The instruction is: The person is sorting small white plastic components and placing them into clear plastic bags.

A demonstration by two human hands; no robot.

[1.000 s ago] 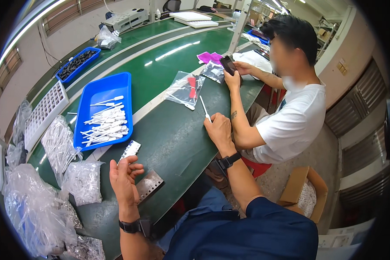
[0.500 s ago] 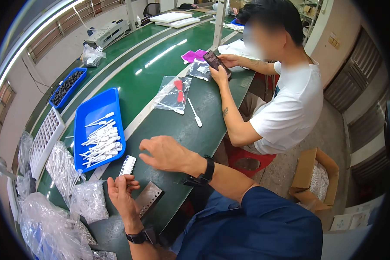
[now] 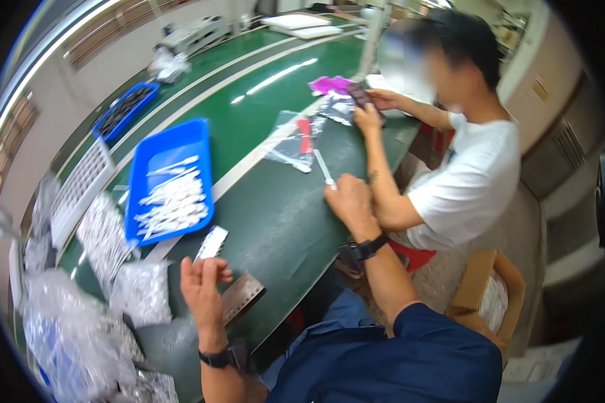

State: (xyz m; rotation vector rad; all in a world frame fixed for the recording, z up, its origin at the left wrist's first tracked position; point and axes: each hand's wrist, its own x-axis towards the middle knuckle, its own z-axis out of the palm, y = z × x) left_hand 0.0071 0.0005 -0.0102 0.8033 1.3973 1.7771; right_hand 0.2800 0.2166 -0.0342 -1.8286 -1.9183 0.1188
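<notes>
My right hand [image 3: 353, 205] is stretched out over the bench, its fingers closed at the wide end of a thin white plastic stick [image 3: 324, 166]. That stick lies beside a clear bag [image 3: 290, 138] with a red piece in it. My left hand [image 3: 205, 285] hovers near the bench, fingers loosely curled and apart, with nothing visible in them. Just beyond it lies a small white strip with dark notches [image 3: 212, 242]. A metal strip with a row of holes [image 3: 244, 297] sits to its right. Many similar white sticks [image 3: 175, 205] fill a blue tray [image 3: 205, 161].
Clear bags of small parts [image 3: 141, 292] crowd the left side, near a white perforated rack [image 3: 81, 195]. Farther back stands a blue bin of black parts [image 3: 126, 111]. A co-worker [image 3: 464, 181] sits at right holding a phone [image 3: 359, 95]. A cardboard box [image 3: 484, 295] stands on the floor.
My right hand has moved away from the small white strip, right and forward, to the white stick. My left hand stays near the strip. The whole view has shifted slightly.
</notes>
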